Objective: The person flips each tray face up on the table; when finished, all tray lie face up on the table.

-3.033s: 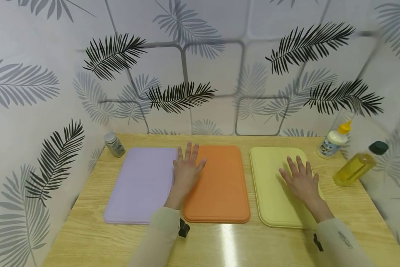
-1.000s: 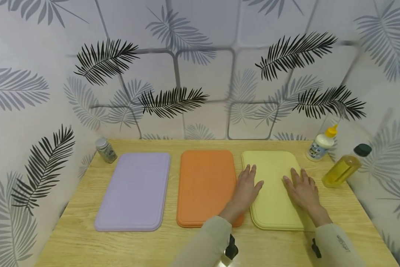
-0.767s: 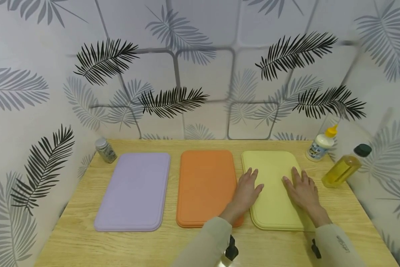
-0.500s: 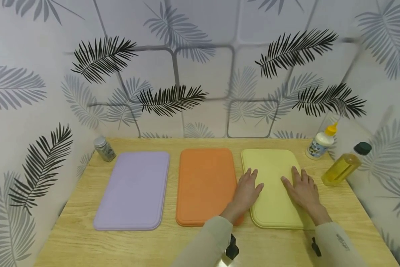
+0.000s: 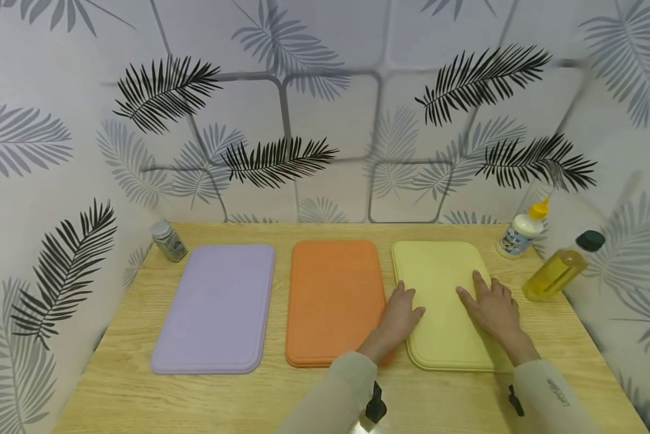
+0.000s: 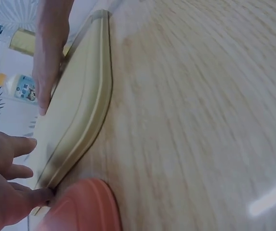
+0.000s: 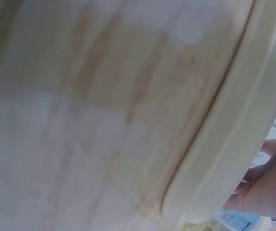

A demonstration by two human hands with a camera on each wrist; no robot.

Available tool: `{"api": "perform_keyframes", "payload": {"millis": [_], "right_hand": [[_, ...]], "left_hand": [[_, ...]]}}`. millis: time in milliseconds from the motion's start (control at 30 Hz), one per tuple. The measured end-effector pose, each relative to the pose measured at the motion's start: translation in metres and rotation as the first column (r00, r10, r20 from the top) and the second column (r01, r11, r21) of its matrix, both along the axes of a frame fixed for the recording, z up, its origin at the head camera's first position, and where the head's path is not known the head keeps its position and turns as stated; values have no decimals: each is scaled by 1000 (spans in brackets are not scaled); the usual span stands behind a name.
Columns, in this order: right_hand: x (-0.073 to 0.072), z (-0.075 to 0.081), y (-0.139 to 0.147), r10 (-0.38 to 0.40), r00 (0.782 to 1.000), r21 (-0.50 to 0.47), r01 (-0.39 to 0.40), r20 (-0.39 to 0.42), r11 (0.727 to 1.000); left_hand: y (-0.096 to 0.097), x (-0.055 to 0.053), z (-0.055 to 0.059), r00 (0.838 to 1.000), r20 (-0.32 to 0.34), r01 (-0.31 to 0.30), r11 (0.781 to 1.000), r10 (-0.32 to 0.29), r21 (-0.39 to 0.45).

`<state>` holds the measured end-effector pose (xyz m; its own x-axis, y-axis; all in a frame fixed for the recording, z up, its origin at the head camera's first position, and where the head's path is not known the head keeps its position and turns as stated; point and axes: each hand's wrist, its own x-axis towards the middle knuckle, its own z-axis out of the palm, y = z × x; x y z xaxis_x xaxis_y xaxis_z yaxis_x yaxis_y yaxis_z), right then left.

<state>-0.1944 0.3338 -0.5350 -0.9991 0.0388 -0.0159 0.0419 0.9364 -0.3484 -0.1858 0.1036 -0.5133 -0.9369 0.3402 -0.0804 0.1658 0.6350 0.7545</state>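
A yellow rounded rectangular board [image 5: 441, 337] lies flat on the table. My left hand [image 5: 398, 319] is at its left edge; the left wrist view shows a fingertip against the board's side, beside the corner of an orange board [image 6: 87, 207]. Along the right edge lies my right hand [image 5: 493, 310], its thumb over the top and the other fingers loosely bent by the rim. Neither hand plainly closes round the board. The orange board [image 5: 333, 301] sits in the middle, a lilac board [image 5: 216, 307] to the left.
A squeeze bottle [image 5: 520, 235] with a yellow nozzle and a bottle of yellow liquid [image 5: 555, 274] stand at the right edge of the wooden table [image 5: 238, 404]. A small jar [image 5: 169, 241] is at the back left. Patterned walls rise behind and at the sides.
My left hand has moved right, from between the lilac and orange boards to the yellow board's left edge. Its fingers are now more bent. My right hand has shifted toward the right edge.
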Motion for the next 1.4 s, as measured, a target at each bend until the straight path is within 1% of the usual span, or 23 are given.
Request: {"api": "perform_keyframes", "payload": {"millis": [100, 233, 367, 433, 533, 600, 667, 767, 867, 900, 967, 1000, 1067, 1133, 1200, 1300, 1400], "right_hand": [[0, 0, 1, -3, 1000, -8, 3, -8, 1000], [1, 0, 1, -12, 1000, -31, 12, 1, 999], [1, 3, 0, -18, 1000, -55, 18, 14, 998], [1, 6, -2, -26, 999, -72, 28, 31, 997], [1, 11, -3, -35, 997, -107, 43, 76, 993], [0, 15, -2, -32, 995, -108, 42, 91, 993], [-1, 20, 0, -24, 993, -140, 40, 114, 989], [-3, 28, 4, -8, 991, -226, 38, 131, 973], [-3, 36, 11, -9, 987, -359, 68, 163, 931], [-2, 38, 13, -9, 985, -391, 76, 172, 917], [-2, 38, 16, -9, 983, -435, 90, 185, 896], [-2, 37, 19, -15, 979, -462, 109, 202, 880], [-1, 35, 22, -17, 976, -495, 126, 218, 860], [-1, 35, 25, -18, 977, -504, 125, 212, 855], [-2, 35, 27, -16, 981, -498, 111, 191, 860], [-4, 38, 31, -2, 993, -447, 57, 122, 893], [-6, 40, 34, 0, 998, -396, 24, 61, 918]], "left_hand": [[0, 2, -2, 1000, -7, -5, 1000, 5, -18], [1, 3, -7, 999, -19, -33, 999, 33, -24], [0, 2, -9, 998, -10, -61, 998, 61, 4], [-1, 1, -9, 998, -13, -63, 998, 63, -2], [-3, 1, -9, 998, -25, -50, 999, 49, -22], [-4, 0, -10, 999, -32, -38, 999, 37, -34], [-4, 0, -9, 999, -43, -28, 999, 26, -42], [-4, -3, -9, 998, -60, -21, 998, 17, -61], [-4, -6, -10, 996, -86, -17, 995, 9, -97], [-5, -7, -11, 996, -86, -15, 995, 7, -103], [-6, -8, -12, 997, -83, -8, 993, -2, -117], [-6, -8, -12, 997, -78, -5, 993, -4, -120], [-8, -8, -11, 997, -75, -2, 991, -9, -134], [-9, -7, -10, 996, -86, -1, 989, -12, -149], [-10, -7, -8, 995, -99, -3, 987, -13, -158], [-10, -7, -4, 996, -85, -4, 993, -6, -121], [-9, -8, -2, 997, -78, 1, 995, -9, -101]]}}
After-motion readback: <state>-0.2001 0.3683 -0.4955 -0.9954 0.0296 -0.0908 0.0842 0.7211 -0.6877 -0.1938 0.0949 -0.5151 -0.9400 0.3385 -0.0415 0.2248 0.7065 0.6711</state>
